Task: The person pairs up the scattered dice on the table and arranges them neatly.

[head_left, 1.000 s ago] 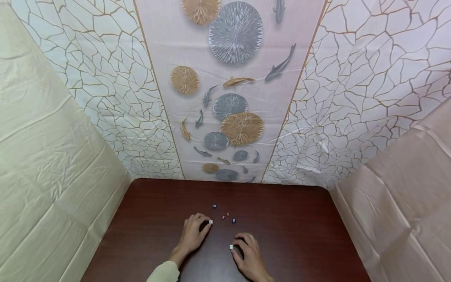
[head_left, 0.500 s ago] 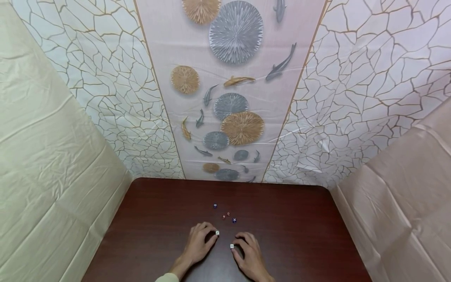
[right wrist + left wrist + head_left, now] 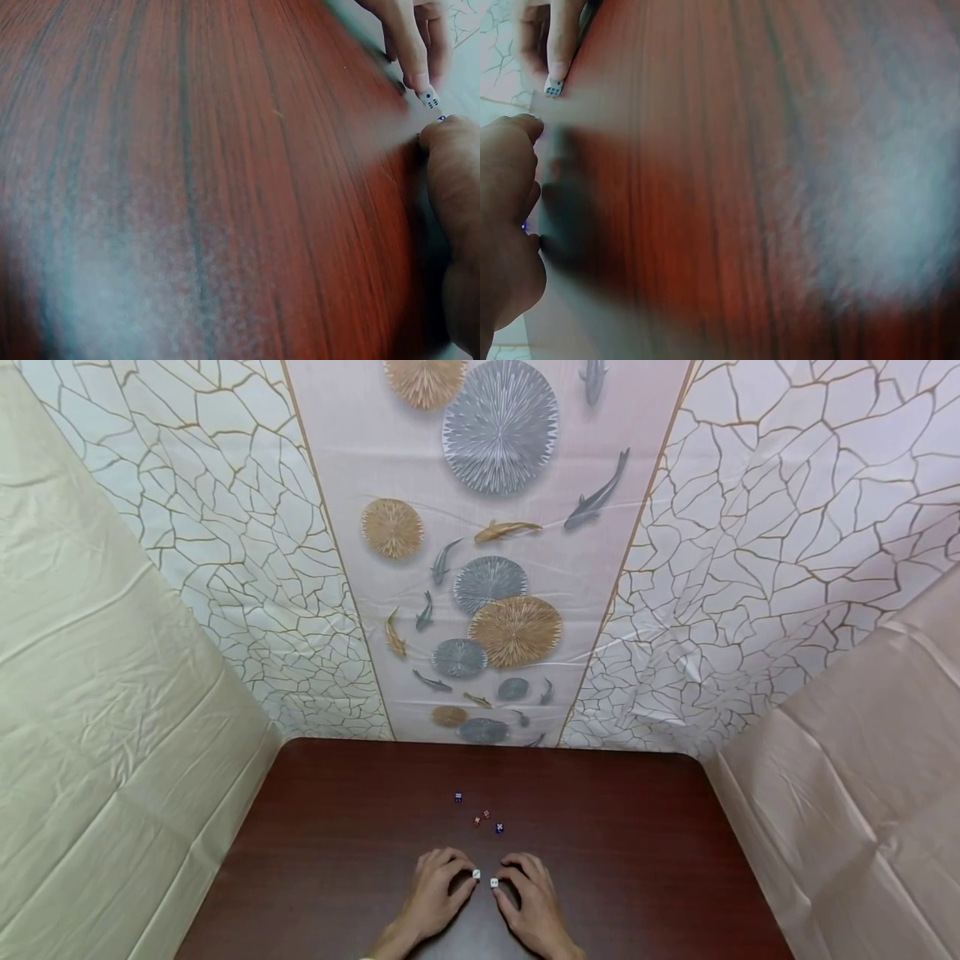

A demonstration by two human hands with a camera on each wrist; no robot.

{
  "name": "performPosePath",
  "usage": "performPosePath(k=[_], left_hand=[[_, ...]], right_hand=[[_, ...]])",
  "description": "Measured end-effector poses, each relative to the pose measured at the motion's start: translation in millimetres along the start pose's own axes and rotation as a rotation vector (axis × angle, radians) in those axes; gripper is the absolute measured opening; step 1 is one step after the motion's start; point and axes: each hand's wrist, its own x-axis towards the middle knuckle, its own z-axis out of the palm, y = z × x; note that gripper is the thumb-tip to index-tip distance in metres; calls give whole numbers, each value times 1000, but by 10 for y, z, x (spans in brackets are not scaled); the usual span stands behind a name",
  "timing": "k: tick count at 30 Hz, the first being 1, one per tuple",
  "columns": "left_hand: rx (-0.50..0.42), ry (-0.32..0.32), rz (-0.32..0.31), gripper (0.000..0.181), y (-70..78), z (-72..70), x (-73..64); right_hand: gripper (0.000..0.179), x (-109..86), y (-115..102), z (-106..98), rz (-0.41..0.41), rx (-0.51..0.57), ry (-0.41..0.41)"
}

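Note:
Between thumb and index finger, my left hand pinches a white die close over the table. A second white die is pinched the same way by my right hand, a small gap to the right of the first. Black pips show on the right hand's white die in the left wrist view. The left hand's white die also shows its pips in the right wrist view. Beyond the hands lie two small red dice, one red die nearer than the other red die.
A blue die lies just right of the red ones, and another blue die sits farther back. The dark reddish-brown table is bordered by a patterned cloth behind and plain cloth on both sides.
My left hand has moved right and nearer to me with its white die, up beside the other white die. The right hand has stayed nearly still.

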Motion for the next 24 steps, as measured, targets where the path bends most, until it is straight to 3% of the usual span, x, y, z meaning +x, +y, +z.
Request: performPosePath(k=[14,24], left_hand=[[9,30,34,21,76,180,-72],[32,44,31,20,81,221,-84]], right_hand=[[28,-9,19,23,3,-7,-6],[28,-11,22,29,14,1,-14]])
